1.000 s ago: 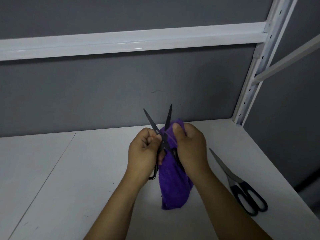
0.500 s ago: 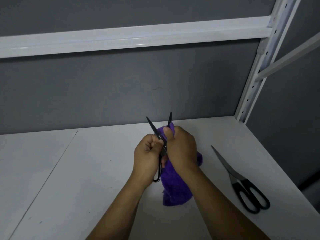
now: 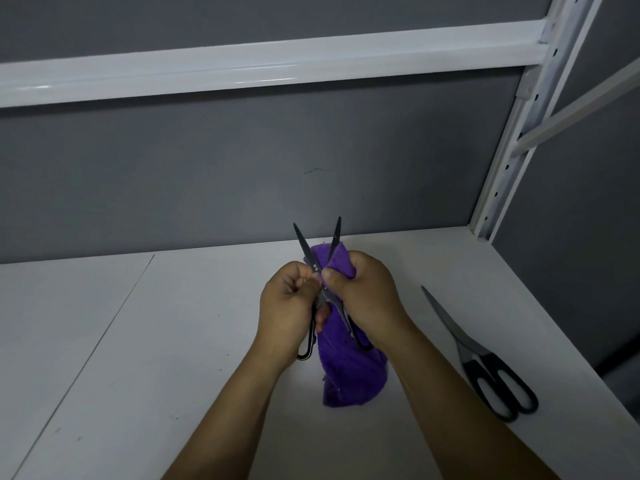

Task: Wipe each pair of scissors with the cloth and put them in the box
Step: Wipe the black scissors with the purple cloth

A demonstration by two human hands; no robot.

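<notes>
A: Two pairs in view. Which one is held?

B: The black scissors (image 3: 305,249), raised over the white shelf (image 3: 138,341), blades spread in a V with the tips pointing away from the person.

A: And the hands?

B: The left hand (image 3: 287,303) is curled round the scissors near the pivot, and one handle loop sticks out below it. The right hand (image 3: 367,296) pinches the purple cloth (image 3: 349,372) round the right-hand blade, thumb on top. The rest of the cloth hangs down between the wrists; whether its lower end touches the shelf I cannot tell.

A: The other pair?

B: The second pair (image 3: 462,342) lies flat on the shelf to the right, well apart from the hands. Its blades are together and its black handles are nearest the person.

A: Behind?

B: A grey wall (image 3: 242,168), a white beam (image 3: 242,71) and a perforated upright (image 3: 512,133).
</notes>
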